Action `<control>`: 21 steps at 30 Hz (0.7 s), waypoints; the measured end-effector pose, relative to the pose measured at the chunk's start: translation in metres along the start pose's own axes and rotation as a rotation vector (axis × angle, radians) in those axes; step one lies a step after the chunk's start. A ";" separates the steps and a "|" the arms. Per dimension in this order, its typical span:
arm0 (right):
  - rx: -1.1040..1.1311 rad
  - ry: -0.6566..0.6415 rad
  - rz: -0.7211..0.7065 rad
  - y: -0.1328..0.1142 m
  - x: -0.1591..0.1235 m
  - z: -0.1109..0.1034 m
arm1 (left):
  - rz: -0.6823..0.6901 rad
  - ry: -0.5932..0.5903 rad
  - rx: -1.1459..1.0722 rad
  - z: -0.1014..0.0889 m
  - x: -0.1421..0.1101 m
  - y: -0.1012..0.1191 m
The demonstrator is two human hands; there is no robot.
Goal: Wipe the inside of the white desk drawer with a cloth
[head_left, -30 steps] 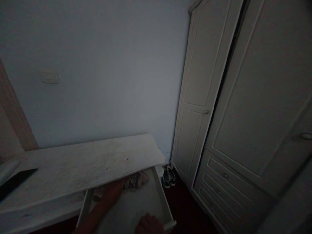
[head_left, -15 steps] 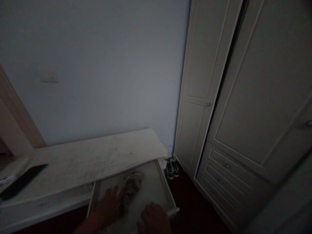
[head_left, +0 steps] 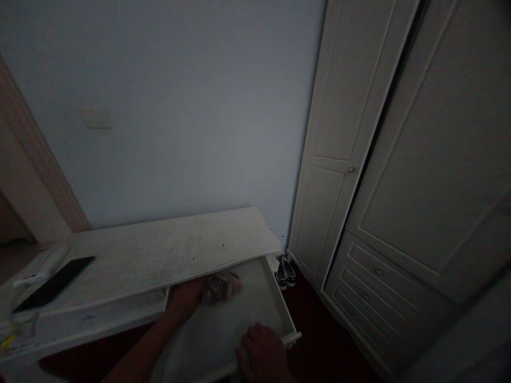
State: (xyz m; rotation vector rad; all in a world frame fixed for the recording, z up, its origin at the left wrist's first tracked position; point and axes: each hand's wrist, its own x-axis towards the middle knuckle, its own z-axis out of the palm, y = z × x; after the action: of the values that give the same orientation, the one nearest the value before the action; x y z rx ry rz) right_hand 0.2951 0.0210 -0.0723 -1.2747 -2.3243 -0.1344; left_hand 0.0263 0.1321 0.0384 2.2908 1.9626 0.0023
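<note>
A pulled-out white drawer (head_left: pixel 227 338) juts from under the white tabletop. Inside it, near the back left corner, my left hand (head_left: pixel 192 293) presses a crumpled patterned cloth (head_left: pixel 220 287) against the drawer bottom. The fingers are partly hidden by the cloth and the dim light, but they look closed on it. At the drawer's front edge is my right hand (head_left: pixel 263 352), its fingers curled over the front panel from above. The thumb points down the near side.
The worn white tabletop (head_left: pixel 159 252) carries a dark flat panel (head_left: pixel 56 282) and a whitish object (head_left: pixel 42 266) at its left end. A pair of dark shoes (head_left: pixel 286 274) stands on the red floor beside the drawer. A white wardrobe (head_left: pixel 335 133) rises on the right.
My left hand has moved with the cloth toward the back left of the drawer. The right hand stays at the front edge. The view has shifted slightly left.
</note>
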 end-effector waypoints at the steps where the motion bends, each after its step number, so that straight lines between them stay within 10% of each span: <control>1: 0.002 0.006 0.000 -0.001 0.000 -0.001 | -0.069 0.021 0.007 0.000 0.004 0.004; 6: 0.016 0.032 0.003 -0.006 0.001 0.000 | -0.114 0.032 0.019 0.020 0.016 0.049; 14: -0.039 0.097 -0.013 -0.002 -0.003 0.036 | 0.381 -0.088 -0.018 0.034 0.025 0.146; 18: -0.051 0.145 -0.086 0.003 -0.002 0.054 | 0.602 -0.230 0.007 0.033 0.000 0.130; 21: -0.058 0.200 -0.081 0.005 0.000 0.062 | 0.475 -0.342 0.042 0.029 -0.027 0.077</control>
State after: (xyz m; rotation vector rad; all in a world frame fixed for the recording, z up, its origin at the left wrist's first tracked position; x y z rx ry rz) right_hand 0.2766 0.0429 -0.1277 -1.1381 -2.2137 -0.3427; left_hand 0.1004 0.0917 0.0187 2.5203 1.2432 -0.3611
